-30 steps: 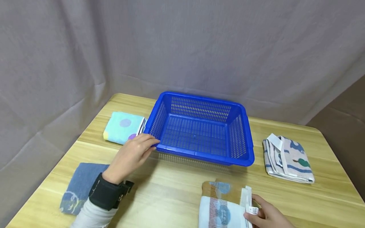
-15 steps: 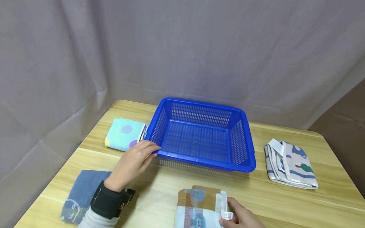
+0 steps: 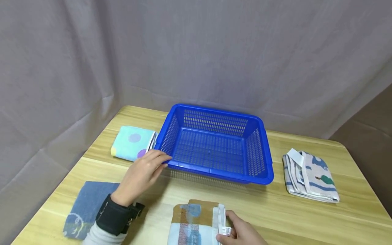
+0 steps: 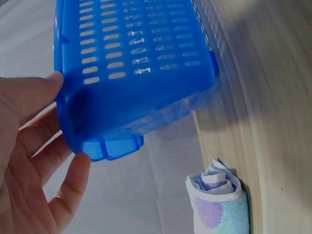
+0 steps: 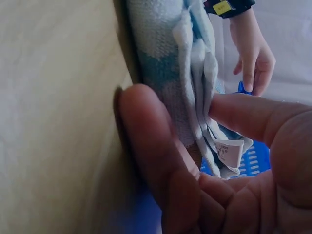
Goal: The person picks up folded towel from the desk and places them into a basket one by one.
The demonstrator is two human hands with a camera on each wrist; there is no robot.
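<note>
My left hand holds the near-left corner of a blue plastic basket; the left wrist view has its thumb on one side of the rim and fingers on the other. Nothing lies inside the basket. At the front, my right hand grips the right edge of a folded towel with brown, white and blue patches. In the right wrist view the thumb presses the layered edge beside a small white label, with fingers on the opposite side. The towel's near end is cut off in the head view.
A folded turquoise towel with purple dots lies left of the basket. Partly behind my left forearm is a blue folded towel. Another striped folded towel lies at right on the wooden table. A grey curtain hangs behind.
My right hand has moved the brown and white towel leftward along the front. My left hand keeps its hold on the basket corner. The head view has shifted slightly.
</note>
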